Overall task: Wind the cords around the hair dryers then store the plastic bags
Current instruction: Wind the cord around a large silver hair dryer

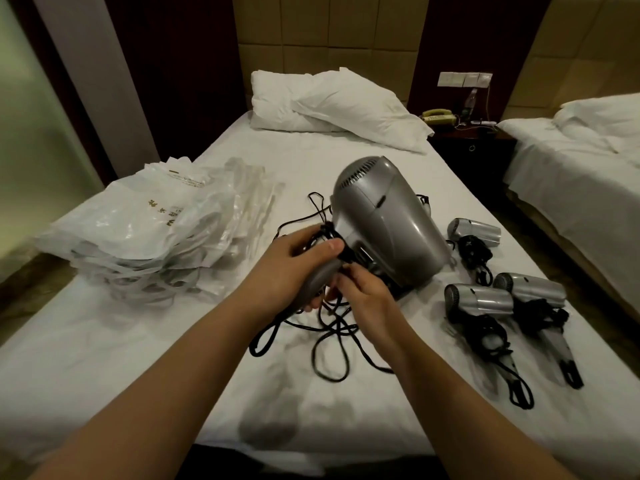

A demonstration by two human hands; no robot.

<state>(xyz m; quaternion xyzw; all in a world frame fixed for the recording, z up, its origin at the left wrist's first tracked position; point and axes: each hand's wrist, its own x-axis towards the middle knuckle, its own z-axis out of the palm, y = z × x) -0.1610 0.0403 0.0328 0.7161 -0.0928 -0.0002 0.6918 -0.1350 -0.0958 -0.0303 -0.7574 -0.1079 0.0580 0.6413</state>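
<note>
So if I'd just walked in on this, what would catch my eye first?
Probably the big silver hair dryer held up over the middle of the bed, the left hand gripping its handle while the right hand pinches its black cord, which trails in loose loops on the sheet. Then the heap of plastic bags on the left, and three smaller dryers lying on the right.

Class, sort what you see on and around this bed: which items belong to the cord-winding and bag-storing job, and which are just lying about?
Belongs to the job:
silver hair dryer held up
its loose black cord
three silver hair dryers already wound
stack of clear plastic bags
left hand
right hand

Just lying about:
white pillows
cream telephone
clear water bottle
</note>
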